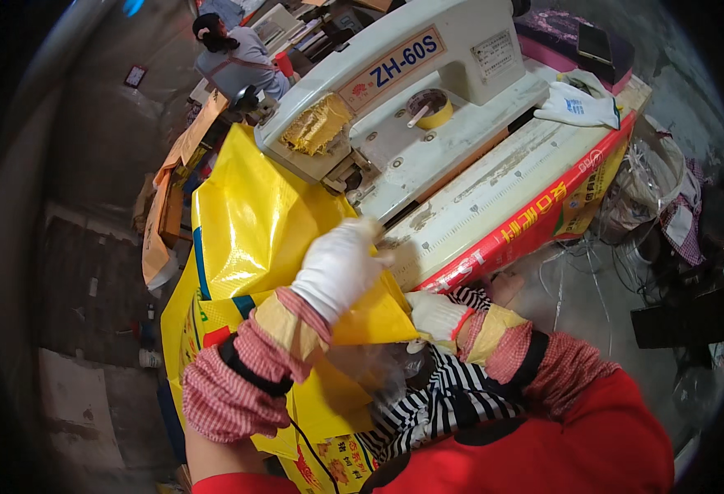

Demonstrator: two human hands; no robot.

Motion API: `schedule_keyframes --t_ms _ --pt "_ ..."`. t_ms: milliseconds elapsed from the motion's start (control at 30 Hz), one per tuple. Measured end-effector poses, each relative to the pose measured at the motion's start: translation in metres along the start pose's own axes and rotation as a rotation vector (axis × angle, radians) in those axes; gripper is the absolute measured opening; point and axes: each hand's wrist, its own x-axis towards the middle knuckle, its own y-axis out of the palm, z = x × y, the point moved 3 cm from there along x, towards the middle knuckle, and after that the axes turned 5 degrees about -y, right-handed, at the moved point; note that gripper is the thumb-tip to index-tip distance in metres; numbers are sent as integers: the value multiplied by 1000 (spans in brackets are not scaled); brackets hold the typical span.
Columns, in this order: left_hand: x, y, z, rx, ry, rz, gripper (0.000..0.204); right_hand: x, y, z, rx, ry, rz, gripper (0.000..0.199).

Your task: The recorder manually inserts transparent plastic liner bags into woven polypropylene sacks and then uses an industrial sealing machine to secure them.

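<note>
A glossy yellow plastic sack (251, 218) with a dark blue stripe lies under the head of a grey industrial sewing machine (481, 62) and hangs down toward my lap. Over the sack, close to the machine's needle area, is my left hand (341, 267) in a white glove; its fingers are blurred and partly turned away. At the sack's near right corner, my right hand (440, 317), gloved too, is closed on the edge. My right fingertips are partly hidden by the sack. More yellow printed sacking (329, 403) hangs below, across my striped clothing.
A roll of yellow tape (429, 109) stands on the machine bed. A white glove (578, 105) and a phone (594, 43) lie farther right. Red printed sheeting (535, 218) covers the table's front edge. Another person (238, 62) sits at the back left. A transparent plastic bag (646, 177) hangs at right.
</note>
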Motion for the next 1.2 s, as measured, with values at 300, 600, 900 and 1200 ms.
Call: schedule_keyframes --t_ms 300,600,900,1200 --pt "-44 94 90 -148 -31 -44 83 0 3 -3 -249 -77 43 29" --pt "-34 115 122 -948 -522 -8 21 -7 7 29 -770 -316 -191 35" --pt "-35 112 134 -702 -541 -246 21 43 33 106 -1914 -816 -335 24" --pt "-38 129 168 -636 -647 -247 22 51 12 147 -1689 -851 -394 16"
